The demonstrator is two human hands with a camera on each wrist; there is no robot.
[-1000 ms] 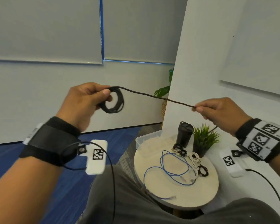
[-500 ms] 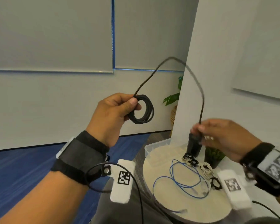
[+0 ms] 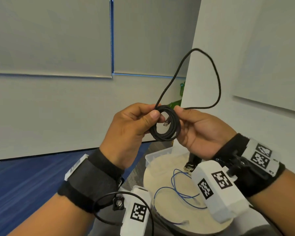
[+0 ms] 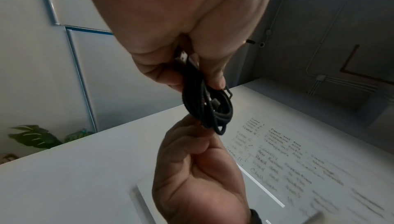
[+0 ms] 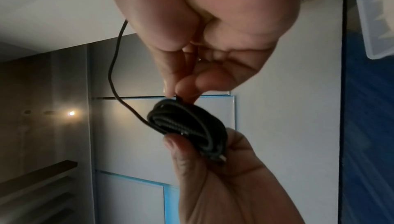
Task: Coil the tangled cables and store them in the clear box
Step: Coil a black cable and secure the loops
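Note:
A black braided cable is wound into a small coil (image 3: 162,136) that I hold at chest height above the table. My left hand (image 3: 153,116) pinches the coil's left side, thumb in front. At the coil's right side my right hand (image 3: 179,113) pinches the loose strand. From there a free loop of cable (image 3: 218,86) arches up and comes back to the coil. The left wrist view shows the coil (image 4: 204,106) between my left hand (image 4: 192,79) and the right one. The right wrist view has my right hand (image 5: 177,93) just above the coil (image 5: 187,126). The clear box (image 3: 153,156) stands behind the table.
Below my hands is a round light table (image 3: 160,208) with a loose blue cable (image 3: 175,193) on it. A small bundled cable (image 3: 188,166) lies by a dark cup that my right hand mostly hides. A white wall stands close on the right and blue carpet lies to the left.
My right hand has come up and left from over the table to the coil, folding the free strand into a tall loop. The left hand and coil have shifted right.

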